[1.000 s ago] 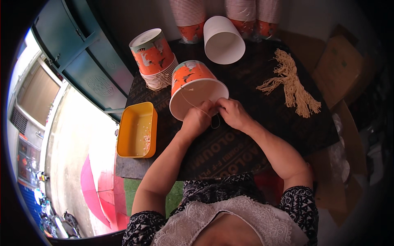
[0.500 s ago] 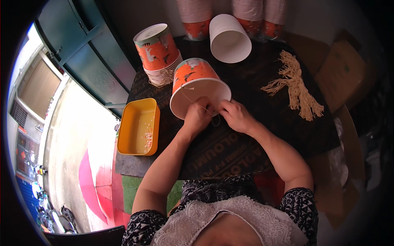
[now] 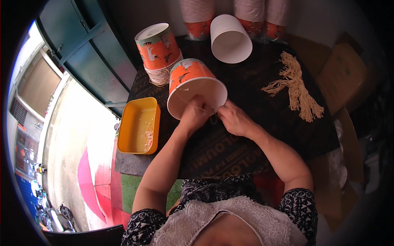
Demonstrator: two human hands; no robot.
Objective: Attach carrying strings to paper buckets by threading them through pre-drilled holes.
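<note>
An orange paper bucket (image 3: 192, 73) with a white inside lies tilted, its mouth toward me. A thin pale cord (image 3: 190, 102) is fixed at the left of its rim and crosses the mouth to the right side. My left hand (image 3: 194, 116) reaches into the bucket with curled fingers, close to the right inner wall; what its fingertips hold is hidden. Just outside the rim, on the right, my right hand (image 3: 235, 119) pinches the cord where it meets the edge. A small cord loop (image 3: 213, 120) hangs below that spot.
Nested orange buckets (image 3: 154, 49) stand upside down at the back left. A white bucket (image 3: 230, 39) lies behind, before wrapped bucket stacks (image 3: 197, 16). A cord bundle (image 3: 292, 84) lies right on the dark table (image 3: 262, 135). A yellow tub (image 3: 137, 127) holding small pale bits sits left.
The bucket has shifted slightly left with both hands. My left hand sits a bit deeper inside it, and the loop below the rim looks smaller.
</note>
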